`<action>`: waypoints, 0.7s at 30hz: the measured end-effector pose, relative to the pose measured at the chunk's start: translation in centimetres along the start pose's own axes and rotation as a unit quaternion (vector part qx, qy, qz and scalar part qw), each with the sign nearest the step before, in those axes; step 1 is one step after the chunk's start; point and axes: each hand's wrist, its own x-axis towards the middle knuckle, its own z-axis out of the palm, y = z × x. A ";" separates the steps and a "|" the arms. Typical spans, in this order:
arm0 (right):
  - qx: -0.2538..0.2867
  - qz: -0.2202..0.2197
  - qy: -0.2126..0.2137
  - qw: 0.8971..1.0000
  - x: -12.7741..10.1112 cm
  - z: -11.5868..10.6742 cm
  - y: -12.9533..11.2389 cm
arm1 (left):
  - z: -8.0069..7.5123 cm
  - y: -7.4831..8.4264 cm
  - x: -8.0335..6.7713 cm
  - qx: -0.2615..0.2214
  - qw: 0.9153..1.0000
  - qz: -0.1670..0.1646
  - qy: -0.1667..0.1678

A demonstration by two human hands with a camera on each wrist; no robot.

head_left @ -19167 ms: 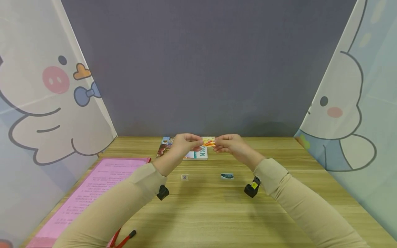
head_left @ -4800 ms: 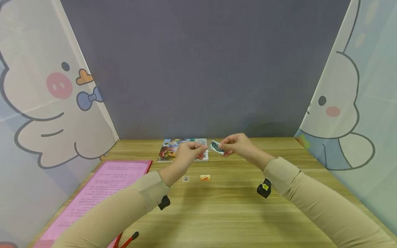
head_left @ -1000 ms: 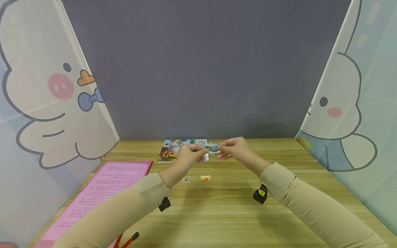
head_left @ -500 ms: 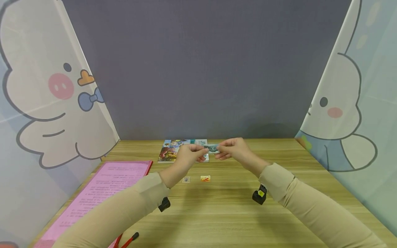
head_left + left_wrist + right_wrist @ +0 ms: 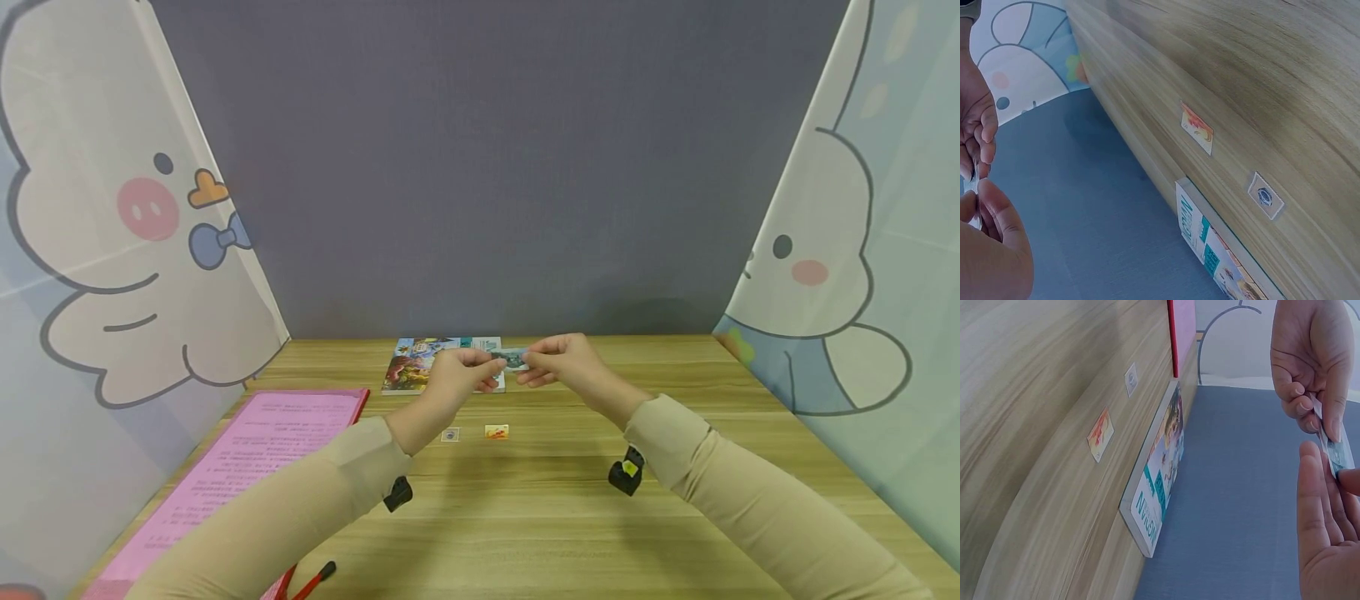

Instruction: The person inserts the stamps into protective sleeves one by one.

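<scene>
Both hands hold a small green-and-white postage stamp (image 5: 513, 359) above the far part of the table. My left hand (image 5: 454, 372) pinches its left end between thumb and fingers. My right hand (image 5: 572, 367) pinches the right end, its thumb on the near face. In the right wrist view the stamp (image 5: 1339, 456) looks glossy with a pale border; whether a clear sleeve covers it I cannot tell. Below the hands, on the table, lie a small grey-and-white stamp (image 5: 450, 434) and a yellow-and-red stamp (image 5: 497, 432), side by side and apart.
A colourful book (image 5: 408, 367) lies at the table's back edge, partly behind the left hand. A pink sheet of text (image 5: 285, 433) with a red edge lies at left. Near it is a red, black-tipped tool (image 5: 318, 577). A dark panel (image 5: 480, 167) closes the back.
Since 19 seconds ago, the yellow-and-red stamp has gone from the hands to the table, and the green stamp from table to hands. In the last second the right hand shifted slightly left.
</scene>
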 end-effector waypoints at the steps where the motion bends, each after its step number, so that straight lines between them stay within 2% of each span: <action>1: 0.001 0.000 -0.001 1.000 0.0 0.0 0.0 | 0.0 0.0 0.0 0.001 1.000 0.000 0.000; 14: 0.022 0.003 -0.015 1.000 0.1 0.1 0.1 | -0.1 -0.1 0.0 0.014 1.000 0.012 -0.011; 21: 0.032 0.012 -0.023 0.999 0.1 0.2 0.0 | -0.2 0.0 -0.2 0.018 1.000 0.007 -0.014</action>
